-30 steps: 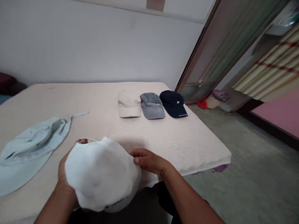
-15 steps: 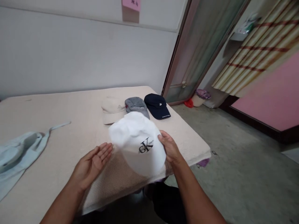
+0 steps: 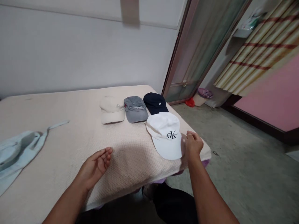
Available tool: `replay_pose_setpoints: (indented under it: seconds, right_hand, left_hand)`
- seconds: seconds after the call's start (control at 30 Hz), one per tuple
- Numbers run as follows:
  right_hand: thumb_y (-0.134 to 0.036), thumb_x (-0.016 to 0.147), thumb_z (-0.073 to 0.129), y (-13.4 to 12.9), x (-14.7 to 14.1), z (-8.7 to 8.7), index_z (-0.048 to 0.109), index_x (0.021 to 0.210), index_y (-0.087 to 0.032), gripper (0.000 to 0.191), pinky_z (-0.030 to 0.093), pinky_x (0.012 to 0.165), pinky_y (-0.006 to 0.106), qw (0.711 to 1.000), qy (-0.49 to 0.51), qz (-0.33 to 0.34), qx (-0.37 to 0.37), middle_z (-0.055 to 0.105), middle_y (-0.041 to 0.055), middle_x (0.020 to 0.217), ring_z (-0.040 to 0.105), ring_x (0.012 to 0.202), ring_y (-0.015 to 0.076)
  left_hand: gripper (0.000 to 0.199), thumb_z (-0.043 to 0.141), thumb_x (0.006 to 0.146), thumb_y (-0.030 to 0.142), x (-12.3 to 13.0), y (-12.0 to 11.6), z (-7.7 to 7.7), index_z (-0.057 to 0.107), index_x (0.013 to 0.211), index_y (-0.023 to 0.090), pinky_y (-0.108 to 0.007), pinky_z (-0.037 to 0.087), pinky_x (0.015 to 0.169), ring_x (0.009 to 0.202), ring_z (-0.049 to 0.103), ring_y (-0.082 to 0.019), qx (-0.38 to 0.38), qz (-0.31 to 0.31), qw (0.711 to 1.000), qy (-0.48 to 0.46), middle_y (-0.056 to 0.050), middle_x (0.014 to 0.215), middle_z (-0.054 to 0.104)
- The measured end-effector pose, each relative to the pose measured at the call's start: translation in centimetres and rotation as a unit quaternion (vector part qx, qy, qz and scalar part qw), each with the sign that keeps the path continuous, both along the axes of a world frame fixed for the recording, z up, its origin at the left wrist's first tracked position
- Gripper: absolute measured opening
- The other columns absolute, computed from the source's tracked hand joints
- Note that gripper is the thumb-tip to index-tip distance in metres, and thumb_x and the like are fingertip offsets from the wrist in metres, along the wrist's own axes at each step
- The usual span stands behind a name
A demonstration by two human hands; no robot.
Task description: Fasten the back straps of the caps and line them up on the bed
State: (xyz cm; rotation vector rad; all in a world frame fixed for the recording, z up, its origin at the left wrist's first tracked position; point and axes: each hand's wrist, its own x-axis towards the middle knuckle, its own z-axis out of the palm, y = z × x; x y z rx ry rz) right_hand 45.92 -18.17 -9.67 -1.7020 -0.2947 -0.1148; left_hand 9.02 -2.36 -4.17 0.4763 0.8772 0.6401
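A white baseball cap (image 3: 163, 127) with a black "CK" mark lies at the right front of the covered bed, its brim towards me. Beside its right edge is my right hand (image 3: 195, 144), fingers curled in and apart from the cap. My left hand (image 3: 95, 166) hovers over the front of the bed, palm up, with loosely bent fingers and nothing in it. Behind the white cap are a beige cap (image 3: 112, 109), a grey cap (image 3: 135, 109) and a navy cap (image 3: 155, 102) in a row. The white cap overlaps the navy cap's brim from my viewpoint.
The bed (image 3: 58, 155) has a cream textured cover and stands against a white wall. A pale blue fabric hat (image 3: 18, 149) with a strap lies at the left. On the floor beyond the right side stand a bin (image 3: 201, 98) and a red item (image 3: 190, 102).
The white cap has moved right and down onto the bed, and my right hand has let go of it. My left hand has stayed about where it was, its fingers more bent.
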Motion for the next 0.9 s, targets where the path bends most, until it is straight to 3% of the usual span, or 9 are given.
replay_pose_setpoints:
  seconds: [0.07,0.13,0.23,0.33,0.47,0.6,0.77,0.9]
  right_hand:
    - [-0.023,0.071,0.048,0.7,-1.0,0.8,0.063,0.087,-0.013,0.025,0.042,0.083,0.039,0.998,-0.041,-0.044,-0.006,0.065,0.0084,0.088,0.058,0.087,0.0221]
    - [-0.022,0.073,0.048,1.7,-3.2,2.1,0.064,0.086,-0.014,0.022,0.043,0.083,0.037,0.993,-0.108,-0.046,-0.010,0.064,0.0071,0.086,0.059,0.085,0.0209]
    - [-0.023,0.079,0.048,3.7,-8.2,4.0,0.064,0.086,-0.015,0.019,0.045,0.080,0.036,0.984,-0.168,0.059,-0.007,0.064,0.0059,0.084,0.059,0.082,0.0198]
    - [-0.024,0.081,0.049,5.7,-13.4,4.7,0.063,0.086,-0.016,0.016,0.045,0.074,0.032,0.968,-0.160,0.190,-0.015,0.063,0.0042,0.080,0.060,0.076,0.0182]
    - [-0.022,0.082,0.048,8.4,-19.5,4.4,0.061,0.087,-0.018,0.014,0.045,0.065,0.028,0.928,-0.113,0.352,-0.043,0.062,0.0019,0.074,0.058,0.065,0.0160]
    - [-0.019,0.082,0.046,10.4,-24.8,3.9,0.059,0.082,-0.019,0.014,0.044,0.062,0.028,0.874,-0.123,0.461,-0.087,0.061,0.0018,0.071,0.057,0.061,0.0152]
    - [-0.015,0.082,0.042,12.4,-29.8,2.9,0.057,0.082,-0.020,0.016,0.043,0.063,0.028,0.810,-0.173,0.549,-0.111,0.061,0.0036,0.077,0.059,0.068,0.0166]
    - [-0.012,0.080,0.042,14.0,-32.8,2.2,0.056,0.080,-0.020,0.017,0.041,0.065,0.028,0.784,-0.186,0.582,-0.109,0.060,0.0037,0.077,0.058,0.071,0.0170]
  left_hand:
    - [0.018,0.045,0.084,0.003,-0.4,0.1,0.1,0.063,0.084,0.007,-0.018,0.054,0.048,0.055,0.061,-0.010,-0.005,0.011,1.000,-0.002,-0.008,0.077,0.064]
    - [0.018,0.045,0.084,0.002,-1.0,0.1,0.2,0.063,0.082,0.007,-0.018,0.054,0.047,0.053,0.060,-0.010,-0.013,0.032,0.999,-0.005,-0.007,0.074,0.064]
    - [0.018,0.045,0.083,0.002,-2.4,0.3,0.3,0.061,0.078,0.008,-0.017,0.052,0.045,0.050,0.058,-0.009,-0.033,0.085,0.995,-0.028,-0.006,0.069,0.063]
    - [0.017,0.046,0.081,0.001,-4.6,0.6,0.3,0.060,0.075,0.009,-0.017,0.050,0.043,0.047,0.056,-0.008,-0.042,0.142,0.988,-0.048,-0.004,0.065,0.060]
    - [0.016,0.046,0.080,0.001,-8.8,1.7,0.6,0.058,0.073,0.010,-0.015,0.047,0.040,0.045,0.053,-0.007,-0.028,0.236,0.970,-0.055,-0.003,0.063,0.059]
    - [0.018,0.043,0.078,0.000,-14.0,3.0,1.0,0.055,0.073,0.012,-0.014,0.044,0.038,0.043,0.052,-0.007,-0.029,0.337,0.939,-0.066,-0.002,0.060,0.058]
    - [0.021,0.035,0.081,0.003,-19.1,3.1,0.7,0.054,0.085,0.009,-0.017,0.048,0.040,0.048,0.057,-0.010,-0.068,0.418,0.903,-0.076,-0.006,0.066,0.059]
    - [0.019,0.035,0.085,0.007,-21.4,2.9,0.3,0.053,0.092,0.007,-0.019,0.053,0.048,0.060,0.063,-0.012,-0.081,0.453,0.884,-0.084,-0.010,0.076,0.061]
